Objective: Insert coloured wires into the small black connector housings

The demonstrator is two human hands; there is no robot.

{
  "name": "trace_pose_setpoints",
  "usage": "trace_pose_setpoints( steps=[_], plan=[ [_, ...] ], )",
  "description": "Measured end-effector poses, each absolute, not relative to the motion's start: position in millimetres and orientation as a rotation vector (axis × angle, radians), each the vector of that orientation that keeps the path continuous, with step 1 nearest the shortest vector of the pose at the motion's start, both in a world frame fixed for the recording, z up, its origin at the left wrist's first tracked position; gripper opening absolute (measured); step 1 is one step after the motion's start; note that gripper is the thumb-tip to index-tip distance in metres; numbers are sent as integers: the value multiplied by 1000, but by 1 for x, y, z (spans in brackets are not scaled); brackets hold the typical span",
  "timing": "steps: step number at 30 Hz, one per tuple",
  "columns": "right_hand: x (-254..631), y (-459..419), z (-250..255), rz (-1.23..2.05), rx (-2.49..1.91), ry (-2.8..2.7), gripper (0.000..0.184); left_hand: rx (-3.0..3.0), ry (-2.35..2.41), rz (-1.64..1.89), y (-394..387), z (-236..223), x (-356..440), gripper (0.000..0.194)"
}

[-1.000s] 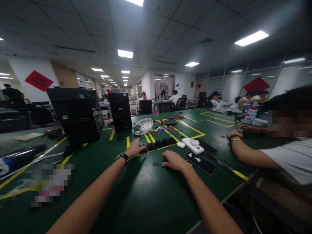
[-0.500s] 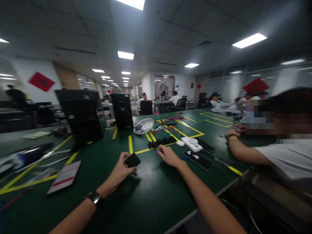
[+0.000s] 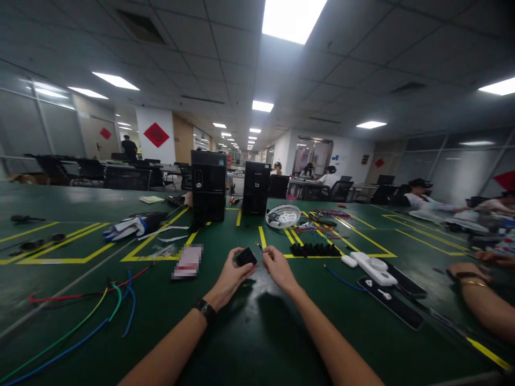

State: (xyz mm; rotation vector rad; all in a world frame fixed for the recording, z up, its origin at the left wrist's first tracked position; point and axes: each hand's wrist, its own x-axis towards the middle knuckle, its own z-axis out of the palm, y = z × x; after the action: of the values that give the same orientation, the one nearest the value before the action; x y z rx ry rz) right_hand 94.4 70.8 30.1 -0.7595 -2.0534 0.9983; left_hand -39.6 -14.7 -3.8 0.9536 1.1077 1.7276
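Observation:
My left hand (image 3: 233, 269) is closed round a small black block (image 3: 246, 257), thumb along its near side and fingers behind. Just to the right, my right hand (image 3: 277, 266) pinches a thin blue wire (image 3: 260, 249) with a copper-coloured end; most of it is hidden by the fingers. The wire's end is close to the block, apart from it by a small gap. Both hands are above the green table (image 3: 225, 332). Beyond my right hand lies a row of several black pieces (image 3: 316, 250).
To the left lie a phone (image 3: 188, 262) and loose coloured wires (image 3: 80, 324). Two black computer towers (image 3: 209, 187) stand at the back beside a white basket (image 3: 282, 216). On the right are a white device (image 3: 374, 268), earbuds on a black phone (image 3: 390, 303) and a co-worker's arm (image 3: 480, 300).
The view has swung left, shifting the scene rightward. My hands have come closer together, the block remaining in the left one. The right hand has left the row of black pieces.

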Motion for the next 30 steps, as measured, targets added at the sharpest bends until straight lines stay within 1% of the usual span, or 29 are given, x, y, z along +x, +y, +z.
trace_pose_setpoints(
  steps=[5,10,13,17,23,30],
  plan=[
    [102,58,17,1048,-741,-2120,16,956,1172,1758,-12,0,-48,41],
    [102,53,15,956,-723,-2181,27,869,1015,1781,-11,-2,-45,35],
    [99,50,16,937,-714,-2211,30,837,908,1809,-12,-2,-42,35],
    [99,46,19,955,-711,-2228,30,856,865,1817,-14,0,-39,38],
    [100,46,20,904,-743,-2245,33,967,929,1722,-17,2,-37,43],
    [98,46,18,811,-748,-2277,34,1073,1062,1698,-26,13,-31,46]
  ],
)
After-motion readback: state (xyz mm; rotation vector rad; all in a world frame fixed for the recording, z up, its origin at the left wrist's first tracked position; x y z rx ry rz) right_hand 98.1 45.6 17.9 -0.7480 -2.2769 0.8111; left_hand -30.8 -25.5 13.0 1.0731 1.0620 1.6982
